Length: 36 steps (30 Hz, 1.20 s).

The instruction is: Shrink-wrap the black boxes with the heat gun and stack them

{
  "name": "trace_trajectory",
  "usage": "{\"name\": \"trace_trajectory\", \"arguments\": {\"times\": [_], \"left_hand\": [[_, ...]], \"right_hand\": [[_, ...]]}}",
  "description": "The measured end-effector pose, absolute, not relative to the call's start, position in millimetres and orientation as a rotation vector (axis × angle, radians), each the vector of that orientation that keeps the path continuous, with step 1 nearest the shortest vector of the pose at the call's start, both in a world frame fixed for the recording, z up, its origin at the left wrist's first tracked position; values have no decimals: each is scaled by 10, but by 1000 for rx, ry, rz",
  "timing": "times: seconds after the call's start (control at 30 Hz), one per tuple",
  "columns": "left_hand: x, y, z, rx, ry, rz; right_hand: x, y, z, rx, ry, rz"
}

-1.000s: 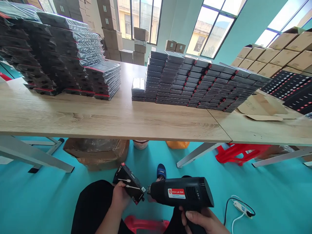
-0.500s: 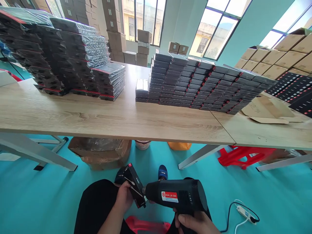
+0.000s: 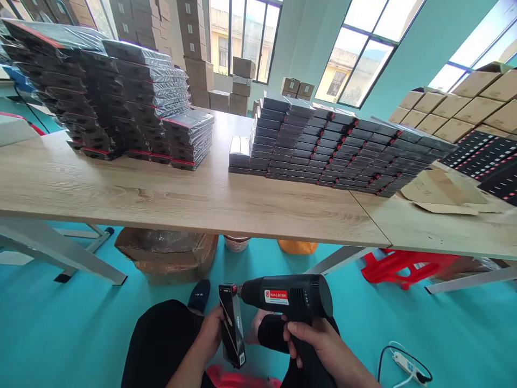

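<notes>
Below the table edge, my left hand [image 3: 210, 332] grips a narrow black box [image 3: 232, 328] with a red top end, held nearly upright. My right hand [image 3: 309, 339] is wrapped round the handle of a black heat gun [image 3: 288, 295] with a red and white label. The gun points left, its metal nozzle close beside the upper end of the box. Whether nozzle and box touch, I cannot tell.
On the wooden table [image 3: 242, 207] stand film-wrapped black boxes [image 3: 141, 102] at left and stacked dark boxes [image 3: 323, 148] at centre right. Flat cardboard [image 3: 448, 188] lies at right. Beneath are an open carton [image 3: 169, 256], a red stool [image 3: 407, 267] and a power strip [image 3: 407, 366].
The narrow box has turned from a slant to nearly upright. The heat gun has moved up and slightly left, its nozzle now near the box's upper end. The camera view has shifted slightly.
</notes>
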<state>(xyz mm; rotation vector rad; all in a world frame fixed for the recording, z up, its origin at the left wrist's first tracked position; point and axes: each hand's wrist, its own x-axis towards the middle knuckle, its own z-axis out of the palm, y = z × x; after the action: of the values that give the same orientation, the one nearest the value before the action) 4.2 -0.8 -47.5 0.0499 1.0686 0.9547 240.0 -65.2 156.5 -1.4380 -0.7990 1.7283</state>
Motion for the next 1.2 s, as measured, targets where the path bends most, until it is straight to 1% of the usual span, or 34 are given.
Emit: {"name": "trace_trajectory", "arguments": {"times": [0.13,0.3,0.4,0.5,0.6,0.67,0.77,0.83,0.9,0.97,1.07,1.2], "left_hand": [[42,-16,-478,206,1111,942],[32,-23,-514,238,1118,933],[22,-5,-512,204,1129,928],[20,31,-441,90,1165,931],[2,60,-322,-12,1117,956],[-32,67,-243,-10,1074,988],[-114,69,-155,-21,984,992],[-172,76,-120,-50,824,939],[-212,86,-99,-53,643,836],[-223,94,-86,-36,546,789],[-194,87,-69,-6,534,819],[-148,56,-41,37,604,785]], "right_hand": [[2379,-490,1693,-1444,-875,1751],[2305,-318,1837,-1474,-962,1758],[2308,-315,1914,-1530,-1059,1833],[2352,-413,2015,-1600,-1234,2003],[2411,-575,2087,-1563,-1351,2003],[2463,-687,2043,-1541,-1268,1995],[2562,-817,1788,-1585,-948,2037],[2632,-860,1556,-1541,-657,1929],[2698,-864,1354,-1445,-462,1802],[2750,-845,1224,-1387,-292,1745],[2791,-812,1155,-1315,-85,1755],[2770,-794,1149,-1217,21,1791]]}}
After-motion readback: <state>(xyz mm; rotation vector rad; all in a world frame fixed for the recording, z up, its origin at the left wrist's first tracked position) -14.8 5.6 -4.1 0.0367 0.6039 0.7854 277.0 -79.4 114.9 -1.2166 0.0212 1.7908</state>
